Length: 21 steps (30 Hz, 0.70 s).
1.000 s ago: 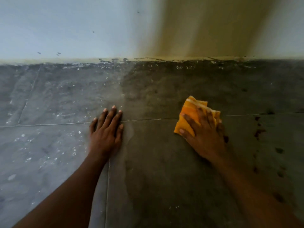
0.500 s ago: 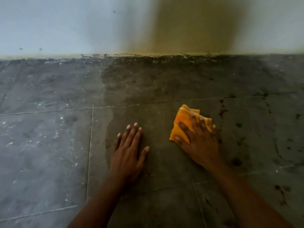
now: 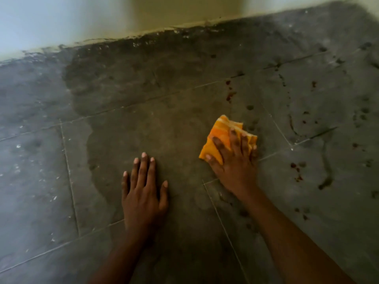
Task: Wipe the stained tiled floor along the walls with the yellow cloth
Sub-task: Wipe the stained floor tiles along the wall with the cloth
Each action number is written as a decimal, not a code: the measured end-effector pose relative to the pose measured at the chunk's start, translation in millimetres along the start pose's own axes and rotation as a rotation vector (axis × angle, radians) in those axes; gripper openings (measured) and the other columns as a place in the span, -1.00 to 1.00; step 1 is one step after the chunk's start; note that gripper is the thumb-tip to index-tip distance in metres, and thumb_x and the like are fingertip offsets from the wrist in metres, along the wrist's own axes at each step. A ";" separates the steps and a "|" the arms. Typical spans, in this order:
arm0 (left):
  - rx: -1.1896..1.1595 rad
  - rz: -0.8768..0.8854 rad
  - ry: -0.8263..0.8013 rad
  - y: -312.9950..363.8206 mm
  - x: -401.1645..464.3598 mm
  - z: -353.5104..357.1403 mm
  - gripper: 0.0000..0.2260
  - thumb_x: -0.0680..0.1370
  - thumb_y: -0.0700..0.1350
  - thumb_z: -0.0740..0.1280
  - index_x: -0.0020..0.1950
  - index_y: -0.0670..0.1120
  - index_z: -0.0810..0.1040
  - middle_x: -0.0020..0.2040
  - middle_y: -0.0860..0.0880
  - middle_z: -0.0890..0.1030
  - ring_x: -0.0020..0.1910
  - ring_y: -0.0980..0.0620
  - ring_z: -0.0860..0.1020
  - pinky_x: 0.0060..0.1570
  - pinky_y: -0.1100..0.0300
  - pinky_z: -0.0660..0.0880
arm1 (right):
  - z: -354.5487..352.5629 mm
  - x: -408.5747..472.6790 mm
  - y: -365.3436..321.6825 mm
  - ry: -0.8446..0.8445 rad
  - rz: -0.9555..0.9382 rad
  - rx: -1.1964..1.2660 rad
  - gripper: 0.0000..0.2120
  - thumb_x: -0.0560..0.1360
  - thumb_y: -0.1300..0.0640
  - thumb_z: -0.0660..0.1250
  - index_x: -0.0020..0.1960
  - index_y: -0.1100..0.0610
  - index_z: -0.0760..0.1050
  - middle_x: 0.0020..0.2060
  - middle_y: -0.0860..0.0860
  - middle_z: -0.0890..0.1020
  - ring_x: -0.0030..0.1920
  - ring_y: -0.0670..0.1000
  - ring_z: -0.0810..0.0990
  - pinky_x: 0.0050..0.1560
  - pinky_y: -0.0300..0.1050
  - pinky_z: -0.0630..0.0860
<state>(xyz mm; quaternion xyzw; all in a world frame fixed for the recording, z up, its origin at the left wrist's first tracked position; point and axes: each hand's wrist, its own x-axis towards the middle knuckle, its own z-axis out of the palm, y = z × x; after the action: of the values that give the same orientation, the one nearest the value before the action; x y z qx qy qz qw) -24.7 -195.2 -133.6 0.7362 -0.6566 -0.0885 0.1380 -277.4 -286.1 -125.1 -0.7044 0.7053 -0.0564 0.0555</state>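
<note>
A folded yellow-orange cloth (image 3: 220, 133) lies flat on the grey tiled floor (image 3: 164, 124). My right hand (image 3: 235, 160) presses it down with straight, spread fingers. My left hand (image 3: 143, 193) rests flat on the tile to the left of the cloth, fingers straight, holding nothing. The floor around both hands is darker and looks wet. Dark reddish-brown stains (image 3: 229, 95) dot the tiles just beyond and to the right of the cloth.
A pale wall (image 3: 102, 15) meets the floor along a grimy edge (image 3: 174, 30) at the top. More dark spots and a drip trail (image 3: 326, 179) mark the tiles on the right. White specks (image 3: 18, 146) speckle the drier tiles on the left.
Both hands have shifted to the right along the floor and back from the wall. The cloth has moved with my right hand toward the stained tiles. The view has tilted.
</note>
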 end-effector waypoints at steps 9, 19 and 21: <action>-0.029 -0.011 -0.004 2.1 -0.5 -7.5 -0.37 0.67 0.17 0.10 0.71 -0.01 0.16 0.74 0.01 0.07 0.72 0.03 -0.01 0.68 -0.10 -0.01 | 3.5 -124.5 -4.2 -0.020 -0.179 -0.026 -0.38 0.56 -0.43 0.14 0.59 -0.40 0.13 0.70 -0.01 -0.01 0.68 0.21 -0.03 0.56 0.41 0.09; -0.041 -0.011 -0.029 5.2 0.6 -12.3 -0.34 0.65 0.22 0.06 0.72 -0.02 0.14 0.74 0.00 0.05 0.72 0.03 -0.06 0.68 -0.16 -0.03 | 4.9 -107.0 -5.9 -0.005 0.005 0.002 -0.39 0.60 -0.41 0.07 0.62 -0.34 0.12 0.70 0.05 -0.03 0.67 0.32 -0.08 0.57 0.45 -0.04; -0.049 -0.012 -0.046 6.5 -0.5 -14.5 -0.33 0.65 0.22 0.05 0.72 -0.02 0.14 0.74 -0.01 0.05 0.72 0.02 -0.06 0.68 -0.16 -0.05 | -0.3 -151.0 7.0 -0.046 -0.126 -0.025 -0.38 0.60 -0.43 0.06 0.62 -0.37 0.07 0.70 0.03 -0.05 0.67 0.29 -0.10 0.56 0.45 0.03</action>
<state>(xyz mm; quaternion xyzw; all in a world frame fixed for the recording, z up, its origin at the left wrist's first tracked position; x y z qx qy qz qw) -26.3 -194.0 -117.8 0.7344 -0.6528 -0.1222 0.1400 -284.1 -135.1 -126.1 -0.7492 0.6588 -0.0348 0.0595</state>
